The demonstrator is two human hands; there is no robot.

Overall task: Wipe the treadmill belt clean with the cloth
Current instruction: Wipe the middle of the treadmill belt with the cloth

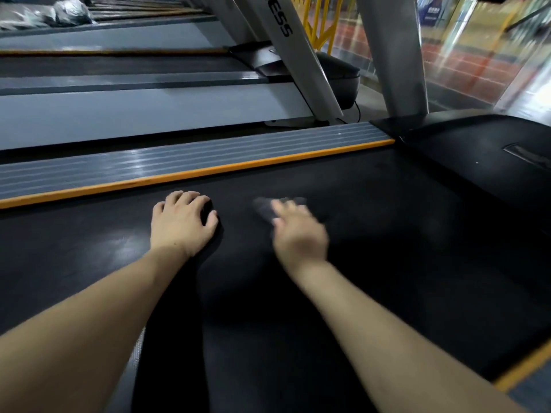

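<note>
The black treadmill belt (372,222) fills the middle of the view. My left hand (182,222) rests flat on it with fingers spread, holding nothing. To its right, my right hand (298,231) is blurred by motion and presses a dark grey cloth (268,207) against the belt. Only a smeared patch of the cloth shows beyond my fingers.
A grey ribbed side rail (179,162) with an orange strip (208,171) borders the belt on the far side. The black motor cover (483,156) lies at the right, with a silver upright (393,70) above it. Another treadmill (149,84) stands beyond. An orange strip (521,368) edges the near right.
</note>
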